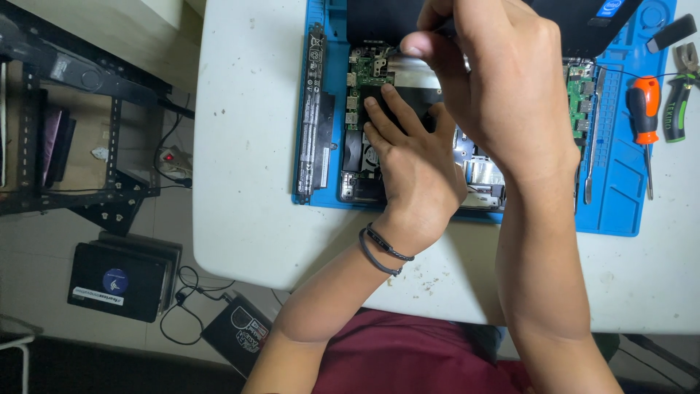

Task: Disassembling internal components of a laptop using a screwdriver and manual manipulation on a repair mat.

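Note:
An opened laptop base [364, 171] with a green circuit board [362, 76] lies on a blue work mat [616, 193]. My left hand [408, 157] rests flat on the laptop's inside, fingers spread over the board and a black part. Black bands circle its wrist. My right hand [496, 80] hovers above it, fingers pinched around a thin dark tool whose tip points at the board's top. A long black battery [312, 109] lies along the mat's left edge.
An orange-handled screwdriver [643, 113], a metal pry tool [592, 138] and green-handled pliers [678, 95] lie on the mat's right side. The white table [244, 182] carries the mat. On the floor at left are black laptops [120, 281], cables and a black metal rack [73, 131].

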